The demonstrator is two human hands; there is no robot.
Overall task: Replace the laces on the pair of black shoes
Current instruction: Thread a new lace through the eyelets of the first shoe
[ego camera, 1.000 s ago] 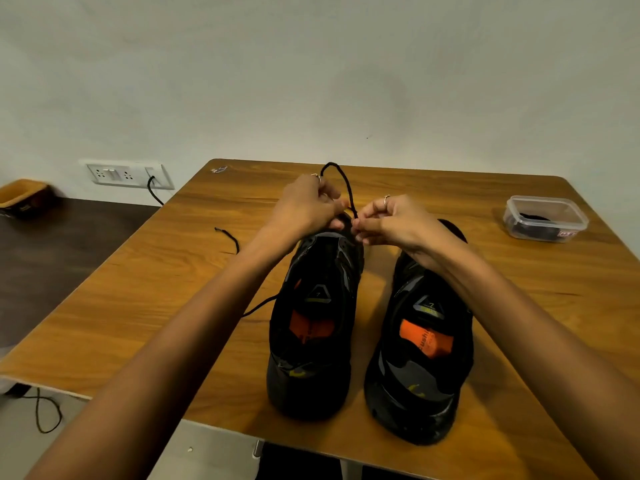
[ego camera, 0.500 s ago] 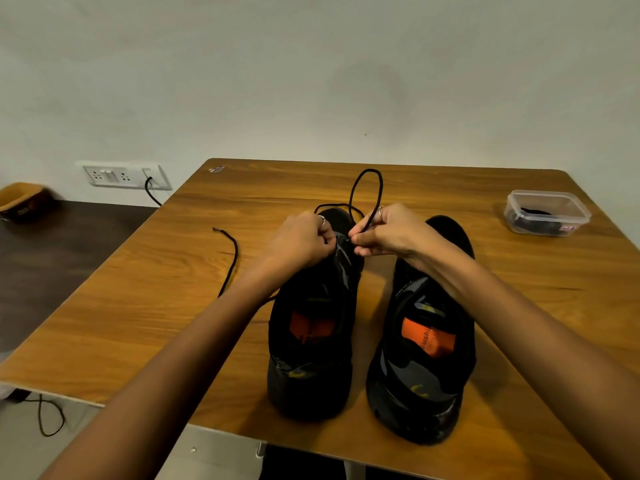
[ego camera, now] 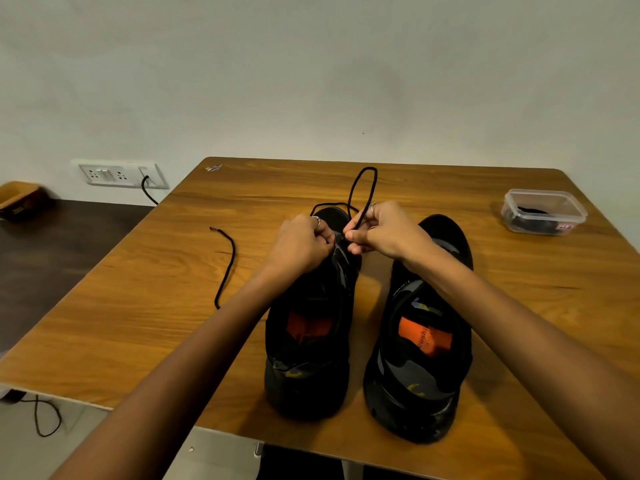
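Black shoes stand side by side near the table's (ego camera: 485,445) front edge, heels toward us, toes pointing to the far edge. We see the right shoe (ego camera: 420,358) without a lace. Further along the left shoe (ego camera: 308,327), over its forward eyelets, our two hands meet. Our left hand (ego camera: 301,244) is curled, gripping the shoe's upper. Our right hand (ego camera: 384,232) pinches the black lace (ego camera: 362,188) just beside it; the lace loops up toward the far edge. Its other end (ego camera: 227,261) trails leftward across the table. We judge threading continues here. Toward the far right corner sits a plastic container (ego camera: 543,211).
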